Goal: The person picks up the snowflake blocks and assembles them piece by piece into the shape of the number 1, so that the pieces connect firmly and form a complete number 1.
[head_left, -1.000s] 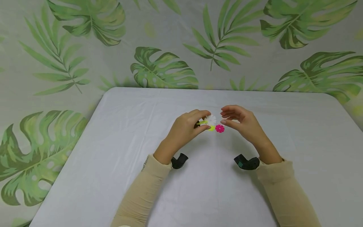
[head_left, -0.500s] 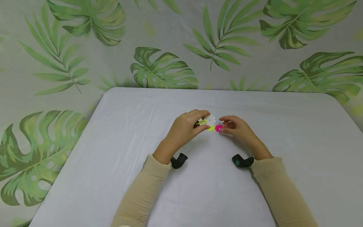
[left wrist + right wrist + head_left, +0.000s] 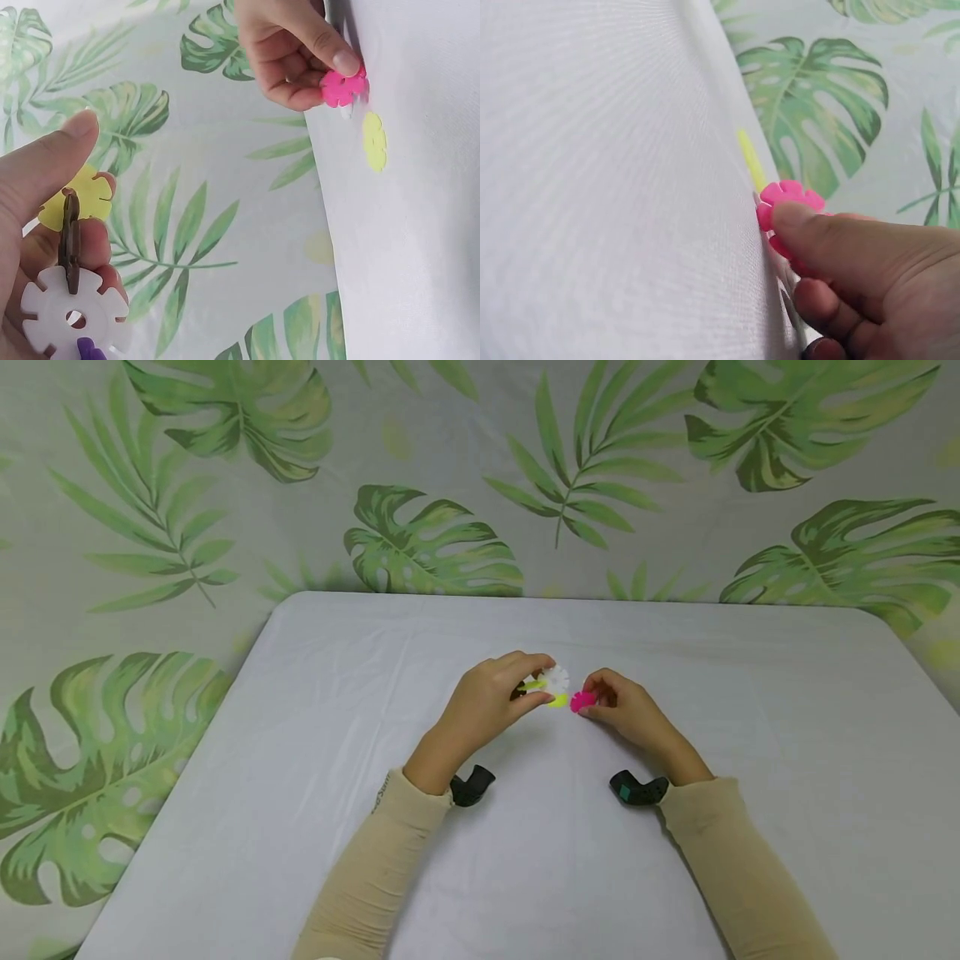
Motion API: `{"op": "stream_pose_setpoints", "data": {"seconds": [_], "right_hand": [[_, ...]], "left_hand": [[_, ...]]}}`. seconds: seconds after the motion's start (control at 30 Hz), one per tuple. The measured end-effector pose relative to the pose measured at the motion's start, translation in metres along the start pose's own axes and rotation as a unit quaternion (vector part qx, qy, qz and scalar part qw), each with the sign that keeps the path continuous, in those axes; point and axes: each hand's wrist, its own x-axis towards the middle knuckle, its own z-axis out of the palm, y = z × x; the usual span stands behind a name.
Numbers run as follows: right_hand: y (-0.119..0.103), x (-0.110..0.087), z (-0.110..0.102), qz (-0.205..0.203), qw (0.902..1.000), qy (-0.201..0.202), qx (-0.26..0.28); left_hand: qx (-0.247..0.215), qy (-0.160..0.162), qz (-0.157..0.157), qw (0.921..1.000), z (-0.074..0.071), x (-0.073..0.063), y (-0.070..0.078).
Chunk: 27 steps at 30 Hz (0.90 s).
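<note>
In the head view my left hand (image 3: pixel 491 697) is raised over the table and holds a chain of notched plastic snowflake discs. The left wrist view shows that chain: a yellow disc (image 3: pixel 96 196) between thumb and fingers, a brown disc (image 3: pixel 70 247) edge-on, a white disc (image 3: pixel 46 311) and a bit of a purple disc (image 3: pixel 91 349). My right hand (image 3: pixel 630 710) pinches a pink snowflake disc (image 3: pixel 791 193) between thumb and fingers, low at the tabletop. A loose yellow disc (image 3: pixel 375 142) lies flat on the table beside the pink one.
A white cloth covers the table (image 3: pixel 525 860), with a leaf-patterned sheet (image 3: pixel 435 539) behind its far edge. A black wrist device (image 3: pixel 472 786) sits at the left wrist, another black device (image 3: pixel 637 788) at the right. A small white piece (image 3: pixel 346 112) shows just under the pink disc.
My right hand has come down and inward, and its fingers have closed on the pink disc, which now tilts. The left hand with its chain has stayed nearly still.
</note>
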Motion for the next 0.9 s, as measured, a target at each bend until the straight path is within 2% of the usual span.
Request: {"op": "stream_pose_setpoints", "data": {"seconds": [0.27,0.47,0.67,0.8,0.9], "right_hand": [[-0.017,-0.002,-0.012,0.002,0.9977,0.022,0.065],[-0.035,-0.007,-0.023,-0.054,0.9884,0.047,0.134],[-0.069,-0.016,-0.034,-0.105,0.9779,0.061,0.17],[-0.067,-0.016,-0.035,-0.132,0.9706,0.058,0.193],[-0.07,-0.018,-0.035,-0.135,0.9718,0.059,0.184]], "left_hand": [[-0.001,-0.002,0.005,1.0,-0.001,0.0,0.0],[-0.003,-0.004,0.004,1.0,-0.001,0.0,0.0],[0.002,-0.004,0.005,1.0,0.0,0.0,-0.001],[-0.001,-0.003,0.006,1.0,0.0,0.0,-0.001],[-0.003,-0.003,0.006,1.0,-0.001,0.0,0.0]]}}
